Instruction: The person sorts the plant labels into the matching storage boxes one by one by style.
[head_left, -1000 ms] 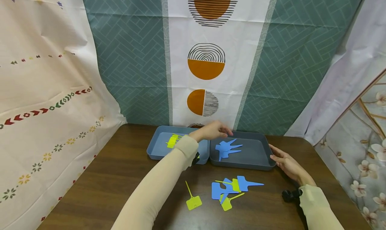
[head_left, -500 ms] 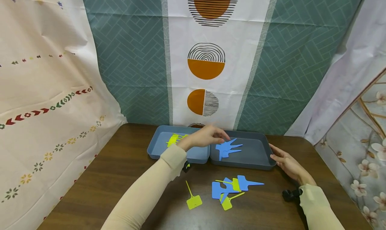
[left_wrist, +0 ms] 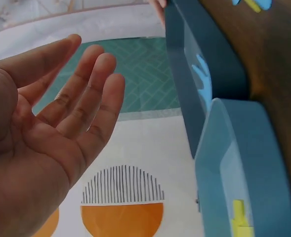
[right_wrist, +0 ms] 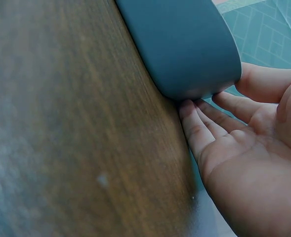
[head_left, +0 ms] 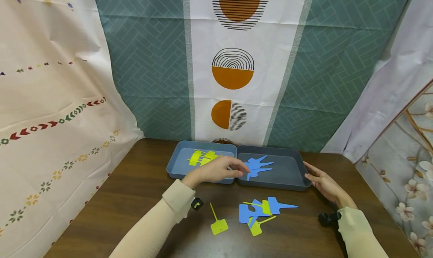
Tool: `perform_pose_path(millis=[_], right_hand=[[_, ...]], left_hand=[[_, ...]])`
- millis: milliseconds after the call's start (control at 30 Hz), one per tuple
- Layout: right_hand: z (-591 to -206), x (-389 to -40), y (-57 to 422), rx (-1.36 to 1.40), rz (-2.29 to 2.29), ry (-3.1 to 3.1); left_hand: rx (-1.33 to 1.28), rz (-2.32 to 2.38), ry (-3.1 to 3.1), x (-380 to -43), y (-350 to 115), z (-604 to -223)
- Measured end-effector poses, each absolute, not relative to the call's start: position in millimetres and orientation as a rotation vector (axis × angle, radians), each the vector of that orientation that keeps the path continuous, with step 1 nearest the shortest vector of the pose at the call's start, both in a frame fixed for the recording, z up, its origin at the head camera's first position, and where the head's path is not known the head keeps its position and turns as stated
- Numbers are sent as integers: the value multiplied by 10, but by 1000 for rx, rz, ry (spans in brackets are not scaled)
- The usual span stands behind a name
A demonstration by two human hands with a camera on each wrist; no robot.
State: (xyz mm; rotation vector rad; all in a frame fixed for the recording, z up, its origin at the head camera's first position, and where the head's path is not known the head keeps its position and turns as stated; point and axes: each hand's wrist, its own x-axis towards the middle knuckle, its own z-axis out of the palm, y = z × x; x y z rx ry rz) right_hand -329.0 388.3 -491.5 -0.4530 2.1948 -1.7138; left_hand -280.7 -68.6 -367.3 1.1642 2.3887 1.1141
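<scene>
Head view: flat tags, two trays, two hands

Light blue tray [head_left: 180, 167], left: yellow tags [head_left: 195, 158] overlapping inside. Left hand [head_left: 216, 170], crossing that tray's right end in sight: fingers gently bent, thumb apart, holding nothing. Loose yellow tag [head_left: 219, 226], on the table [head_left: 135, 205]: stem pointing toward the trays. Mixed heap [head_left: 274, 205], right of it: blue and yellow pieces, overlapping, on the wood. Blue tags [head_left: 256, 166], in the left part of the dark grey tray [head_left: 285, 171]. Right hand [head_left: 325, 185], far right: holds that tray's end, thumb at the rim, fingers against the outer wall.

Handling, judged: tags thin, light, probably smooth and slightly flexible plastic; stem likely weakest. Best pinched at an edge of the broad plate. Trays seem stiff, light, apt to slide.

Views compared: left fingertips overlap the blue tags from the head; left wrist shows them clear and the palm bare. Right wrist alone shows fingertips meeting the wall near the wood.
</scene>
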Motion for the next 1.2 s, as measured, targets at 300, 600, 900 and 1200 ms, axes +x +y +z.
perform_pose_path(millis=[300,600,900,1200], right_hand=[[-4917,-3284,3891,-467,-1734,2174],[-4918,-3277,3882,-468,-1741,2180],[-4913,-3283,3864,-473,-1719,2181],[-4917,-3266,3869,-487,-1733,2166]], left_hand=[[1113,1154,2350,-2604,-869,-3951],[1098,1134,2346,-2430,-986,-4205],[1055,1142,2267,-2299,-1102,-4378],[1214,887,2282,-2329,-1119,-4473]])
